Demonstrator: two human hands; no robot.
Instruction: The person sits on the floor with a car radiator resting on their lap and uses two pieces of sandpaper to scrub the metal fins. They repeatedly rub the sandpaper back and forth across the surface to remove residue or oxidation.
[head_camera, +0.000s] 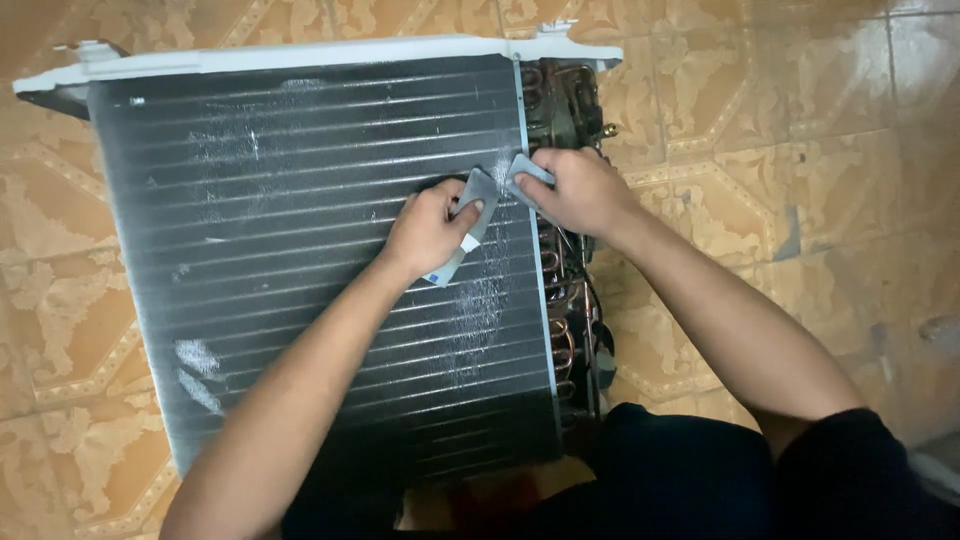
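1. Head view showed a finned coil (300, 250) lying on the tiled floor (800, 150), its copper tube bends (565, 330) along the right edge.
2. The left hand (430, 228) was clamped on a grey comb-like tool (472, 215), pressed to the fins.
3. The right hand (580, 190) gripped a second grey piece (525, 172) just beside it.
4. Pale worked streaks marked the fins near the hands; patches at the near left looked untouched.

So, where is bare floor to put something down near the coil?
Tiled floor right of the copper tubes is bare, also the strip left of the finned coil. It is crowded where the left hand and right hand grip grey pieces.
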